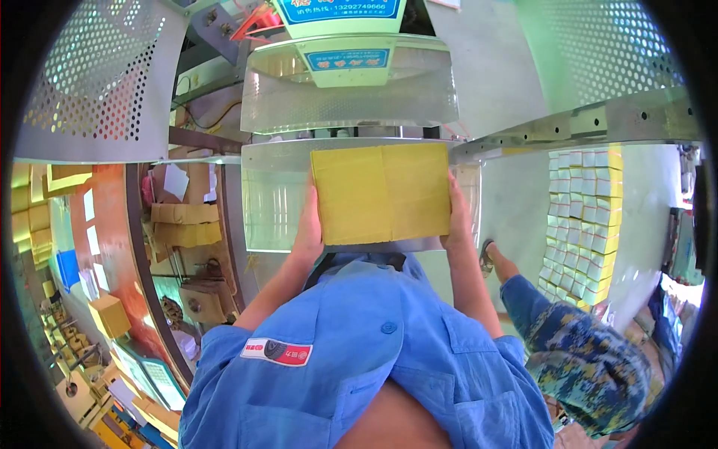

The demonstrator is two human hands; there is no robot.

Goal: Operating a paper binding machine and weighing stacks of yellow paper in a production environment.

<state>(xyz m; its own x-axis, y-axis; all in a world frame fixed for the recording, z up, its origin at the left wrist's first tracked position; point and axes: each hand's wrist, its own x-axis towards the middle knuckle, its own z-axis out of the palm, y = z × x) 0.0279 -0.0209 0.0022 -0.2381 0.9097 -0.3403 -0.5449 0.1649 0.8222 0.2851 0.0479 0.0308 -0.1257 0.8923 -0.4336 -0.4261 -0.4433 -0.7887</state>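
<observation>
Head: box (383, 194) (fingers (458, 206) at edges).

Your hands (309, 226) flank a carton (381, 196) over the machine's ledge (278, 213), before your torso (348, 322). A worktop (117, 202) bearing a box (110, 316) lies to your left; packages (587, 224) stand in rows to your right.

The cardboard box (381, 194) looks matt — the metal plate (275, 206) glossy.

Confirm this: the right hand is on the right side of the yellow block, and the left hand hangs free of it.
Wrong on the left hand: the head view shows it against the left side of the yellow block. The right hand is indeed on the right side.
</observation>
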